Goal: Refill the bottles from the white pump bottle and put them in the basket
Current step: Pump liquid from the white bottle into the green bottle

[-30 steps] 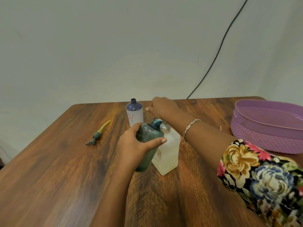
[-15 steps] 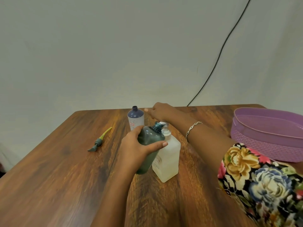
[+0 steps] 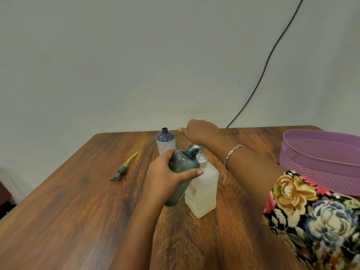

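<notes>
The head view shows three bottles, one loose pump (image 3: 124, 168), one basket (image 3: 321, 162) and two hands on a wooden desk (image 3: 58, 221). The white bottle (image 3: 206, 191) stands mid-desk, square, translucent and holding pale liquid. The left hand (image 3: 165, 178) is wrapped round the teal bottle (image 3: 183, 164), thumb across its front. This bottle is dark, uncapped and tilted, with its neck against the white bottle's pump head. The right hand (image 3: 200, 131) sits over that pump head, back to the camera; I cannot tell whether its fingers curl round it. The purple bottle (image 3: 165, 141) stands uncapped just behind. The lilac basket sits at the right edge, well apart from the bottles.
</notes>
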